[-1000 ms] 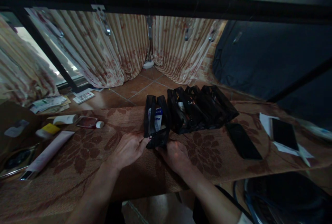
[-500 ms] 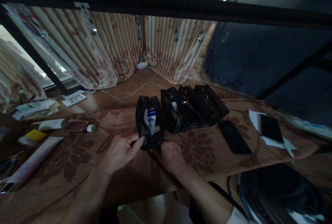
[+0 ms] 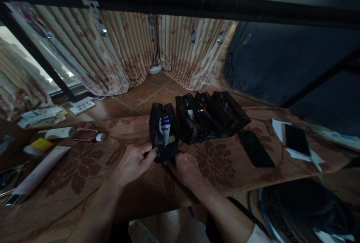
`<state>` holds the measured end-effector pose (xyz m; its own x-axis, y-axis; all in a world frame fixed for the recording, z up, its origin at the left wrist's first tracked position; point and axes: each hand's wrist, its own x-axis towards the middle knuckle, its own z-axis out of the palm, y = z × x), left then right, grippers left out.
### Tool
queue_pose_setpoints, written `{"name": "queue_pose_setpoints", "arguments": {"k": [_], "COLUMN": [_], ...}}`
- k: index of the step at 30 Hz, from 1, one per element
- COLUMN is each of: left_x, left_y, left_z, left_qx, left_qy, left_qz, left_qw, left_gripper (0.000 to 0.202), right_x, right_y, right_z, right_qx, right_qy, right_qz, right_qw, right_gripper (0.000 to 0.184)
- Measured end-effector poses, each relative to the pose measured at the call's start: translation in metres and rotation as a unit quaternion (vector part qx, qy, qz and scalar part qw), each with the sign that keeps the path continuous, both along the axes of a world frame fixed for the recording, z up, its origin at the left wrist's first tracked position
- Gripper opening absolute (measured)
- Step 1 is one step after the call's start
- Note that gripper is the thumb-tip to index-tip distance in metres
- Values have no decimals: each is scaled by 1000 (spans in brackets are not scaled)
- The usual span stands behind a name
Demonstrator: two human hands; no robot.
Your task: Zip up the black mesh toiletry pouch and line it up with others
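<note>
A small black mesh pouch (image 3: 154,123) stands open at the top on the brown cloth, a blue-and-white packet (image 3: 165,127) showing inside it. My left hand (image 3: 136,162) pinches the pouch's near left corner between thumb and fingers. At the near right corner, my right hand (image 3: 186,168) is closed with its fingers curled against the pouch; the fingertips are partly hidden. Just to the right, several similar black pouches (image 3: 191,121) stand in a row, touching one another.
A black phone (image 3: 256,149) lies right of the pouches, and a dark tablet-like device (image 3: 296,138) rests on white paper. On the left are a small red bottle (image 3: 86,135), a white tube (image 3: 59,133) and a long pinkish tube (image 3: 42,170). A dark rail (image 3: 180,1) crosses above.
The whole view has shifted slightly. Both hands keep the same hold on the pouch, which has hardly moved.
</note>
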<state>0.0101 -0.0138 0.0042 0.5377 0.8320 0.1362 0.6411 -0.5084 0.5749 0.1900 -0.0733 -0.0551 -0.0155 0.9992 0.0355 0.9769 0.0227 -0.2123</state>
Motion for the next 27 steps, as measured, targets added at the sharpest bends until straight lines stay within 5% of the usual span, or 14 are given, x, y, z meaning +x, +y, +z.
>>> {"name": "queue_pose_setpoints", "arguments": {"k": [10,27], "left_x": [-6,-3], "left_y": [4,4], "left_z": [-8,-6], "left_qx": [-25,-34], "left_qy": [17,100], "left_qz": [37,26], "left_qw": [999,994], "left_gripper": [25,34], "right_x": [2,6], "right_y": [1,1], "right_z": [-10,-31], "right_qx": [47,162], "right_qy": [2,-2], "right_qz": [7,31], "right_qw": [999,986], "right_gripper": [29,32]}}
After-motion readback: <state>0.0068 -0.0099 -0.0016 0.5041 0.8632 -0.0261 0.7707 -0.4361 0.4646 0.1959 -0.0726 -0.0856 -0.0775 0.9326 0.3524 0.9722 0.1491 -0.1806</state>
